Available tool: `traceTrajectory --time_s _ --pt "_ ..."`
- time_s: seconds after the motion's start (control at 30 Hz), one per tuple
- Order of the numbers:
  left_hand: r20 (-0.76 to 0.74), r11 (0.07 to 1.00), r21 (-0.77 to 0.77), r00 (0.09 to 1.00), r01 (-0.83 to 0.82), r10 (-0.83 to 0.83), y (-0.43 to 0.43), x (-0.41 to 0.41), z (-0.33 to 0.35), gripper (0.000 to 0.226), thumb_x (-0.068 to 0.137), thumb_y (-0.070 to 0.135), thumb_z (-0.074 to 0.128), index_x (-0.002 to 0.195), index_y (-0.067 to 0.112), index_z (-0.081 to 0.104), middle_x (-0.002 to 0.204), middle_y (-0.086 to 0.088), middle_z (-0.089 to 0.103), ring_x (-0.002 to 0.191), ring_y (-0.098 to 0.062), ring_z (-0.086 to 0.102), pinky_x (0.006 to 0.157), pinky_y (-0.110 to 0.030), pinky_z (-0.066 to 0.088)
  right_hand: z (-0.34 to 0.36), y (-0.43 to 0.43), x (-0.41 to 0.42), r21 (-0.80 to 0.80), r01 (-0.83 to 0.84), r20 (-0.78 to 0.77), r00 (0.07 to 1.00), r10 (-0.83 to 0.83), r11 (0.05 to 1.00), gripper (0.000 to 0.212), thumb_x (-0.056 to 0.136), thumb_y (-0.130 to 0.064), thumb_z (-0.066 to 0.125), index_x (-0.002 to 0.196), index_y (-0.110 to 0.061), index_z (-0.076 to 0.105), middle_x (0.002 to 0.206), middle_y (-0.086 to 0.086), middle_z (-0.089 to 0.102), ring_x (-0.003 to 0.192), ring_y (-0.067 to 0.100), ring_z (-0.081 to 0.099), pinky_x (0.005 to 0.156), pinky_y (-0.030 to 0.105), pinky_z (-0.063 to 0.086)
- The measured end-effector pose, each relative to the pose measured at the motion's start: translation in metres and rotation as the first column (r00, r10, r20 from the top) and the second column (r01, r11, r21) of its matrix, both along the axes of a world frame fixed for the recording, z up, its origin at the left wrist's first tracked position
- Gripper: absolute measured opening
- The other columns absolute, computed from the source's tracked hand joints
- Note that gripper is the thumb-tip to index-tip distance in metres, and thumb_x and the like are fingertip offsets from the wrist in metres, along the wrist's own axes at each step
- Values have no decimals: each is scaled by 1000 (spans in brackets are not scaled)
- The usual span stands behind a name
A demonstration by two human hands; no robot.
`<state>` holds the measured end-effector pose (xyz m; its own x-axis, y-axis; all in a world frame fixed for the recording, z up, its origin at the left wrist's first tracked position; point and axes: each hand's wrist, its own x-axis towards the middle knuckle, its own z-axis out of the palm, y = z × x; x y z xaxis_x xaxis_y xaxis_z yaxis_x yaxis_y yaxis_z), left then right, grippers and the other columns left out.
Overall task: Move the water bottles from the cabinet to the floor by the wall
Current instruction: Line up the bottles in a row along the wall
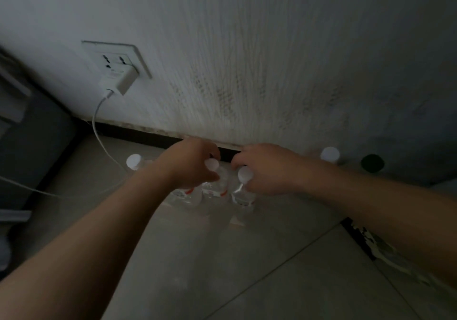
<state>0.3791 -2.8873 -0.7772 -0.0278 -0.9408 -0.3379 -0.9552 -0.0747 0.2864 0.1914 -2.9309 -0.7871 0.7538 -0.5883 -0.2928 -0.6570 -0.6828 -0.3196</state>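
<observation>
Several clear water bottles with white caps stand on the tiled floor by the white wall. My left hand (191, 163) grips the neck of one white-capped bottle (215, 181), and another bottle (188, 196) shows partly under that hand. My right hand (262, 168) curls round the neck of a second bottle (243, 196) just to the right. A bottle cap (134, 162) stands further left behind my left forearm. Another white cap (329, 154) stands at the right against the wall.
A white charger (118, 79) is plugged into a wall socket (108, 57), and its cable (99, 131) trails down across the floor to the left. A dark round cap (372, 163) sits at the far right. A dark skirting (138, 134) runs along the wall.
</observation>
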Motion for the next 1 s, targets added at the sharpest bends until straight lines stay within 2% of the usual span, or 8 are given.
traceTrajectory --time_s 0.1,0.27,0.4,0.47,0.7,0.83,0.9,1.0 --pt "-38 999 33 999 -16 17 -3 -3 -6 33 76 35 80 105 27 66 99 4 68 85 -17 67 77 -36 58 -4 -3 -2 10 -12 -8 1000 12 1000 36 83 -27 64 118 -29 59 113 -3 58 103 18 57 83 32 48" --pt "-23 998 31 998 60 -60 -8 -6 -7 26 78 30 79 99 25 64 94 5 62 78 -9 59 65 -23 46 -5 -6 1 32 -8 -10 1000 8 999 30 80 -22 62 110 -28 61 110 -2 61 99 20 59 84 38 52" --pt "65 976 67 975 208 -213 -13 -5 -5 30 79 33 76 105 25 63 100 5 60 91 -14 58 77 -29 49 -2 -5 5 54 -13 -13 1000 14 998 19 84 -20 58 103 -22 61 107 0 62 95 20 59 83 39 52" --pt "79 966 83 964 247 -253 -16 -6 -4 29 77 32 75 104 26 63 100 4 62 89 -14 59 79 -32 52 0 -3 8 59 -11 -1 1000 11 998 18 86 -18 55 102 -21 62 106 0 63 95 20 60 81 37 51" --pt "40 961 83 963 263 -267 -16 -15 -3 28 79 19 72 106 25 68 95 6 66 85 -12 61 74 -25 46 0 1 11 47 38 25 999 -39 998 15 86 -19 53 99 -22 62 102 1 66 90 20 61 70 27 42" --pt "76 939 104 939 327 -336 -17 -13 0 24 79 15 68 102 23 68 95 4 65 86 -16 62 76 -29 53 2 2 6 50 108 51 993 -111 993 21 84 -21 54 102 -21 65 98 0 66 87 19 61 69 29 46" --pt "80 935 109 935 337 -346 -18 -10 1 22 80 17 67 100 25 67 94 5 62 84 -16 61 75 -31 54 4 2 2 53 159 71 984 -162 986 19 84 -21 56 101 -18 66 91 -3 62 84 17 59 64 26 42" --pt "88 939 44 935 340 -343 -22 -6 3 24 79 21 70 102 28 66 99 4 60 90 -16 59 79 -33 53 7 3 -5 71 235 110 964 -242 969 18 82 -20 60 98 -18 66 90 -4 62 83 16 60 61 25 42"
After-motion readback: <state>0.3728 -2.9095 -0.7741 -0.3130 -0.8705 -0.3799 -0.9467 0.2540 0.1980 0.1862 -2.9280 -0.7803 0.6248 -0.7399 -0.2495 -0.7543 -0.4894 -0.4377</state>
